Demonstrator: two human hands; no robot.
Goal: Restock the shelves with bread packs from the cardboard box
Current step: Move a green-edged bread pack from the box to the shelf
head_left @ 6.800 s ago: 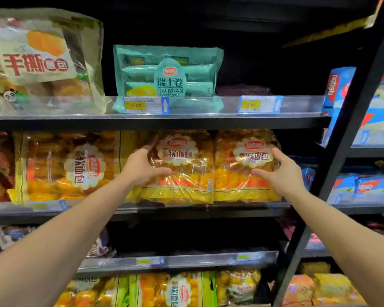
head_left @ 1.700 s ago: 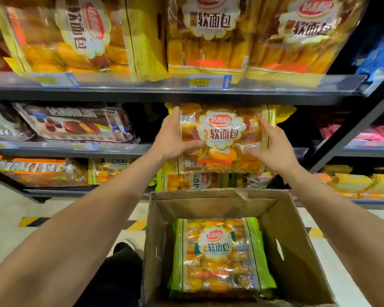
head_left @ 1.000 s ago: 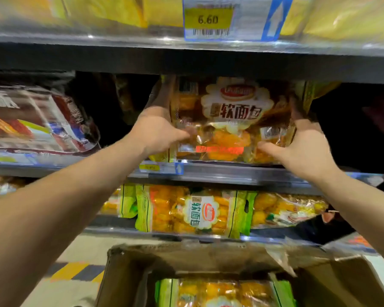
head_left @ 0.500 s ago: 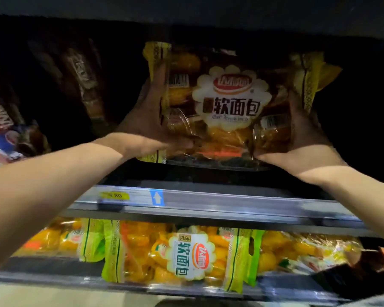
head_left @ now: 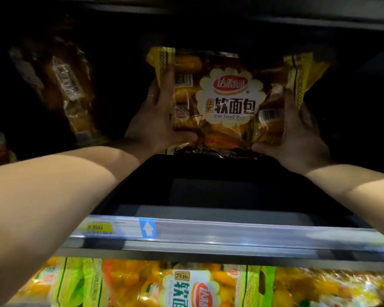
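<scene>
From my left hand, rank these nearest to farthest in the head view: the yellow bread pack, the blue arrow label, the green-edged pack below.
1. yellow bread pack, held in the left hand.
2. blue arrow label, on the front rail, below the hand.
3. green-edged pack, lowest in view.

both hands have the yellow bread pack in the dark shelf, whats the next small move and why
Probably settle the bread pack down upright on the shelf, then let go. The left hand and right hand grip its sides, label facing out, well behind the price rail. Whether its bottom edge already touches the shelf is hard to tell.
</scene>
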